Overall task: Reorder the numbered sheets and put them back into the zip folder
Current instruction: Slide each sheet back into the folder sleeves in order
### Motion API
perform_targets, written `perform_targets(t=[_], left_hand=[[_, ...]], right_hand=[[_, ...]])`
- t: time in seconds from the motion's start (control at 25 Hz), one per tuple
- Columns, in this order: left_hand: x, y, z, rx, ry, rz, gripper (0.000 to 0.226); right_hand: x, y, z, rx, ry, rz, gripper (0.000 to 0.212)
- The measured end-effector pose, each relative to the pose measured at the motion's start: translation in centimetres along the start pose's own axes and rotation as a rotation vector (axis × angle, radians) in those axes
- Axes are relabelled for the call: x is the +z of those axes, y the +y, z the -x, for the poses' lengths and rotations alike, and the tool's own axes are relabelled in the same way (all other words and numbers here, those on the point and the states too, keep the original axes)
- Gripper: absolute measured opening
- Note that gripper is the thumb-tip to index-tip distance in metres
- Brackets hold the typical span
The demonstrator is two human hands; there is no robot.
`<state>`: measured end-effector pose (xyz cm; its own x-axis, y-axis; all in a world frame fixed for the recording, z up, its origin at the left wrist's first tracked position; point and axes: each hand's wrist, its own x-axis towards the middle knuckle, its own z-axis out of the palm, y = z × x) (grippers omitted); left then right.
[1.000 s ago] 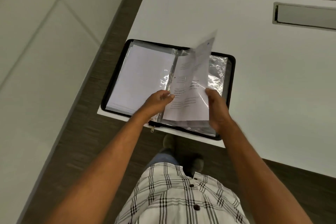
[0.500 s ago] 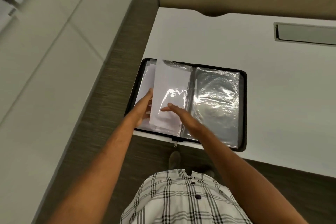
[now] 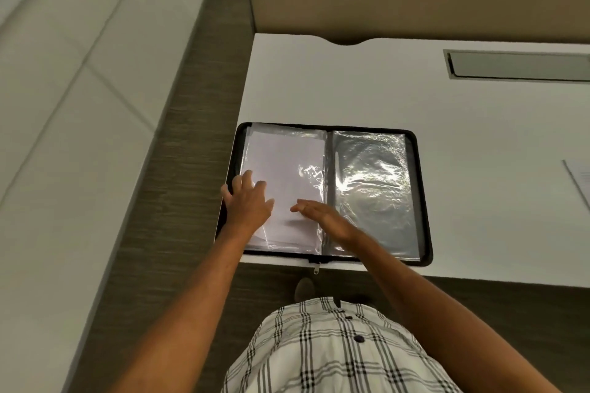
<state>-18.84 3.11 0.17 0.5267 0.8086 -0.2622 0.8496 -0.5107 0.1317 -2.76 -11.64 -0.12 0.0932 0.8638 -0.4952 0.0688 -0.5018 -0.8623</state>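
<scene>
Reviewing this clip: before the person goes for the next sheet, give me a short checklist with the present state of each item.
1. Zip folder lies open and flat on the desk: ok.
2. Sheet on the left page sits flat in its clear sleeve: ok, though the near corner looks slightly lifted.
3. Left hand steadies the folder's left edge, holding nothing: ok.
4. Right hand lies flat on the left page, free for the next grasp: ok.
5. Right-page sleeve is empty and ready: looks empty, but glare makes this cannot tell.
6. Another sheet lies at the desk's right edge; its number: cannot tell.
</scene>
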Motion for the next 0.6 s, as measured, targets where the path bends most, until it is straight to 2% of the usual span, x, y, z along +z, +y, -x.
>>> perform_targets(t=[0.04, 0.12, 0.2, 0.36, 0.6], left_hand=[[-0.1, 0.9, -0.2, 0.084, -0.059, -0.037, 0.049], [-0.1, 3.9, -0.7, 0.247, -0.191, 0.032, 0.054], [0.0, 7.3, -0.9, 0.336, -0.273, 0.106, 0.058], [0.2, 13.9, -2.6, 0.438, -0.216, 0.138, 0.045], [2.4, 28.0, -4.8, 0.636, -0.281, 0.175, 0.056]], right_hand=[[-0.7, 0.2, 0.0, -0.002, 0.035, -0.069, 0.037], [-2.5, 0.9, 0.6, -0.010, 0.136, -0.198, 0.030], [-4.7, 1.7, 1.7, -0.023, 0.240, -0.289, 0.026], [-10.5, 4.4, 5.2, -0.003, 0.485, -0.398, 0.022], [-21.0, 9.8, 12.5, 0.056, 0.829, -0.260, 0.019]])
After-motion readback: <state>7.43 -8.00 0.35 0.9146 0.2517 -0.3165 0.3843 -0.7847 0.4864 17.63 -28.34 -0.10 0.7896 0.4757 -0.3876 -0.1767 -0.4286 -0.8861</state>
